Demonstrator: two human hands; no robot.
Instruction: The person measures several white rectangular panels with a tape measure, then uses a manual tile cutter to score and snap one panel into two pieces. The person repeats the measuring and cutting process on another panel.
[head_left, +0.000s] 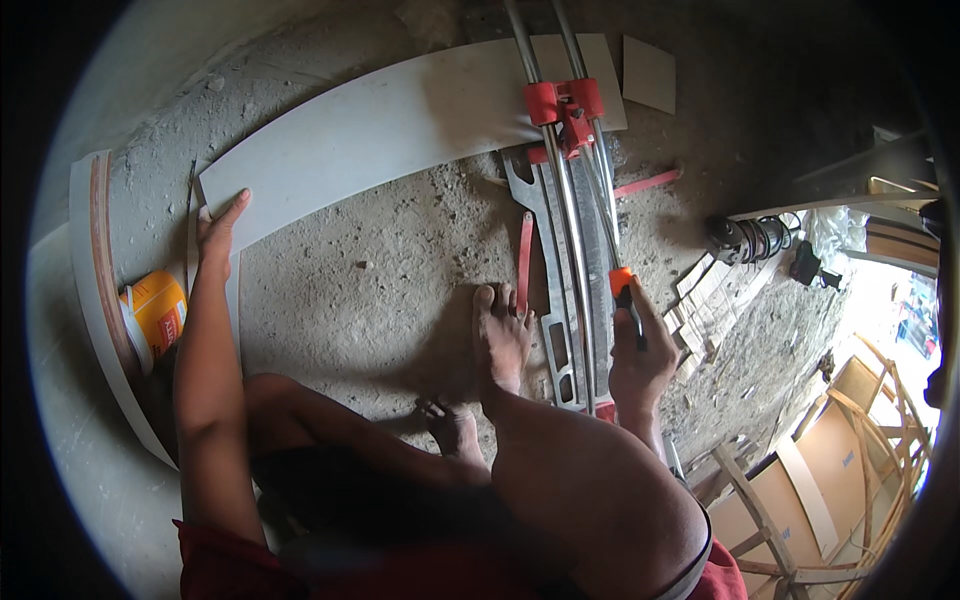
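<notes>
A long pale grey tile (360,135) lies across the far side, its right part passing under the rails of a tile cutter (562,250). My left hand (222,228) grips the tile's near left corner, thumb on top and the other fingers mostly hidden beneath. Two bright metal rails carry the cutter's red carriage (567,108), which sits over the tile. On the right, my right hand (645,355) is closed round the cutter's orange-and-black handle (622,280). A red support arm (525,255) sticks out beside my foot.
A small tile piece (649,75) lies at the far right. To the left are a yellow-and-white bucket (155,318) and a leaning curved-looking panel (105,290). An angle grinder-like tool (750,240), tile offcuts (705,305) and a wooden frame (765,525) occupy the right side.
</notes>
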